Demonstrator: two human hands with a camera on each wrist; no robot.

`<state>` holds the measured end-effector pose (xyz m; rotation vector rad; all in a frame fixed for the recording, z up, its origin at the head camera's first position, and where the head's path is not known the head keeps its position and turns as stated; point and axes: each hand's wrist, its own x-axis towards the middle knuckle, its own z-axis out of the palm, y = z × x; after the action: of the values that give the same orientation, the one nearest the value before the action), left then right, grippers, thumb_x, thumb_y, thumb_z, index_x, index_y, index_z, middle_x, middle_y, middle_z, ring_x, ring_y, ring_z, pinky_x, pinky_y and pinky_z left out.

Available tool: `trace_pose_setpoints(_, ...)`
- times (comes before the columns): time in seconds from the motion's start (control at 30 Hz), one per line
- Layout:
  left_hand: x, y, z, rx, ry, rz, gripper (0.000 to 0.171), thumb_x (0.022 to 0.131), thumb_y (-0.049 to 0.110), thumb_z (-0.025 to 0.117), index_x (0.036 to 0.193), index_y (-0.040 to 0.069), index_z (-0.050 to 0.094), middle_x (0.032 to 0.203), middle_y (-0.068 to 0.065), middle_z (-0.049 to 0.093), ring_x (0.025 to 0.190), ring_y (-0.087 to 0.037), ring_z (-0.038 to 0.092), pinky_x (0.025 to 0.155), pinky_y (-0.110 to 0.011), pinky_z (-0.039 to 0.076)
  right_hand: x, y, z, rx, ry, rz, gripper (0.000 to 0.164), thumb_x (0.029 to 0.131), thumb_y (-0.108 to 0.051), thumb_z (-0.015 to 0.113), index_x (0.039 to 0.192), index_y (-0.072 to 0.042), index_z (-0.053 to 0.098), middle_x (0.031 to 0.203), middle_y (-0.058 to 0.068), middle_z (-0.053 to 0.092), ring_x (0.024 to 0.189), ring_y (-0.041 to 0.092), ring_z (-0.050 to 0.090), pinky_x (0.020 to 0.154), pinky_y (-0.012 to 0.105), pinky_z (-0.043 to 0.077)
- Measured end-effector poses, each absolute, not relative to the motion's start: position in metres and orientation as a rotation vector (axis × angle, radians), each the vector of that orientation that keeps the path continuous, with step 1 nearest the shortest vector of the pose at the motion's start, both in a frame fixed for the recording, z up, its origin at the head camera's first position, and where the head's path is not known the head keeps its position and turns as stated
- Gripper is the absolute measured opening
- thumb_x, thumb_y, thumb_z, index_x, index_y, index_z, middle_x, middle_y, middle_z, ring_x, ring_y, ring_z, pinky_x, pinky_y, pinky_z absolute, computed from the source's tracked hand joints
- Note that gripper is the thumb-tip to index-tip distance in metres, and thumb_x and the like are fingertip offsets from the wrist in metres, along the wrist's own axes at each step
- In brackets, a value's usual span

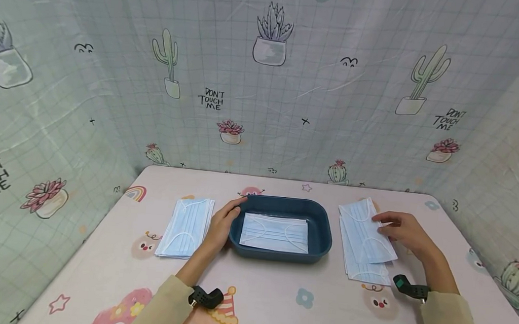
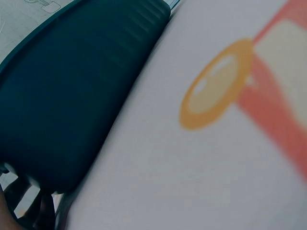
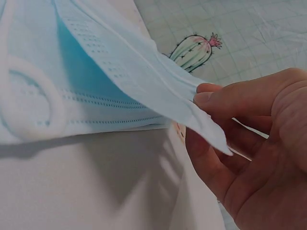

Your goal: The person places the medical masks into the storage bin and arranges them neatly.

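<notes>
A dark teal plastic bin (image 1: 279, 256) stands mid-table with blue pleated face masks (image 1: 274, 233) lying flat inside. My left hand (image 1: 221, 225) holds the bin by its left end, fingertips at the rim; in the left wrist view the bin's wall (image 2: 72, 100) fills the upper left. On the right, my right hand (image 1: 400, 229) pinches the side edge of a face mask (image 1: 367, 231) between thumb and fingers. That mask's edge (image 3: 158, 91) is lifted and bent in the right wrist view. Beneath it lie more masks (image 1: 367, 275), partly covered.
Left of the bin, a pile of blue face masks (image 1: 185, 227) lies close beside the left forearm. The table (image 1: 275, 305) has a pale pink cartoon-print cover. A cactus-print sheet (image 1: 301, 94) hangs behind the back edge and along both sides.
</notes>
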<state>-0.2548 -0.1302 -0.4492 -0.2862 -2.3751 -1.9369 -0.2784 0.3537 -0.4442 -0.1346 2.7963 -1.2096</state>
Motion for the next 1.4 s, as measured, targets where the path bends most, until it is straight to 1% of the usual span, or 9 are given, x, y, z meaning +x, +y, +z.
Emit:
trace_pose_setpoints(0.1,-0.255,-0.130,-0.450,-0.283,-2.363,-1.944,0.041,0.110,0.015,0.042,0.148,0.008,0.056,0.157,-0.011,0.053,0.154,-0.031,0.037,0.129,-0.052,0.024,-0.278,0.353,-0.442,-0.121,2.794,-1.205,0.041,0.099,-0.012,0.065,0.137,0.003,0.061,0.144,0.032,0.054,0.105,0.028,0.060,0.074,0.023,0.053)
trace_pose_setpoints(0.23,-0.257,-0.129,-0.453,-0.278,-2.342,-1.956,0.040,0.110,0.015,0.043,0.147,0.008,0.057,0.156,-0.010,0.053,0.154,-0.030,0.037,0.129,-0.051,0.024,-0.278,0.352,-0.441,-0.106,2.775,-1.205,0.047,0.099,-0.014,0.065,0.142,0.002,0.058,0.153,0.033,0.045,0.114,0.035,0.059,0.078,0.024,0.053)
trace_pose_setpoints(0.43,-0.260,-0.129,-0.457,-0.284,-2.338,-1.957,0.040,0.110,0.015,0.043,0.147,0.008,0.057,0.157,-0.010,0.053,0.154,-0.029,0.037,0.129,-0.050,0.024,-0.277,0.352,-0.439,-0.122,2.765,-1.210,0.049,0.099,-0.014,0.064,0.144,0.002,0.056,0.157,0.033,0.039,0.121,0.043,0.058,0.082,0.027,0.053)
trace_pose_setpoints(0.77,-0.255,-0.129,-0.453,-0.298,-2.364,-1.940,0.041,0.110,0.015,0.043,0.148,0.008,0.056,0.157,-0.012,0.051,0.154,-0.031,0.036,0.129,-0.052,0.023,-0.275,0.352,-0.437,-0.146,2.771,-1.249,0.048,0.099,-0.013,0.063,0.144,0.001,0.056,0.157,0.032,0.041,0.118,0.038,0.057,0.079,0.026,0.054)
trace_pose_setpoints(0.97,-0.254,-0.129,-0.453,-0.304,-2.367,-1.938,0.041,0.110,0.016,0.043,0.148,0.008,0.056,0.158,-0.011,0.051,0.154,-0.031,0.036,0.129,-0.052,0.023,-0.274,0.351,-0.432,-0.188,2.793,-1.269,0.048,0.099,-0.011,0.063,0.145,0.003,0.054,0.154,0.032,0.045,0.112,0.029,0.059,0.075,0.024,0.056)
trace_pose_setpoints(1.07,-0.264,-0.130,-0.469,-0.299,-2.345,-1.936,0.040,0.110,0.020,0.044,0.147,0.014,0.058,0.157,-0.008,0.052,0.154,-0.029,0.037,0.129,-0.052,0.023,-0.273,0.349,-0.429,-0.189,2.800,-1.272,0.049,0.100,-0.012,0.064,0.145,0.002,0.054,0.154,0.031,0.045,0.108,0.024,0.060,0.075,0.023,0.056)
trace_pose_setpoints(1.2,-0.275,-0.131,-0.490,-0.280,-2.318,-1.910,0.038,0.110,0.026,0.046,0.144,0.022,0.061,0.154,-0.001,0.056,0.153,-0.025,0.040,0.129,-0.051,0.025,-0.271,0.344,-0.425,-0.202,2.807,-1.297,0.048,0.099,-0.013,0.065,0.144,0.001,0.056,0.154,0.030,0.046,0.105,0.023,0.060,0.074,0.024,0.057)
trace_pose_setpoints(1.33,-0.274,-0.132,-0.490,-0.272,-2.322,-1.887,0.037,0.109,0.027,0.047,0.143,0.023,0.062,0.153,0.000,0.058,0.151,-0.024,0.042,0.128,-0.052,0.027,-0.270,0.339,-0.418,-0.233,2.824,-1.319,0.047,0.098,-0.012,0.064,0.144,0.000,0.057,0.154,0.030,0.047,0.103,0.024,0.060,0.073,0.024,0.058)
trace_pose_setpoints(1.4,-0.274,-0.132,-0.489,-0.273,-2.322,-1.889,0.038,0.110,0.026,0.046,0.144,0.022,0.062,0.154,-0.002,0.056,0.152,-0.026,0.041,0.128,-0.052,0.027,-0.269,0.338,-0.415,-0.250,2.838,-1.322,0.047,0.098,-0.011,0.064,0.143,0.001,0.057,0.152,0.030,0.048,0.100,0.022,0.060,0.072,0.024,0.058)
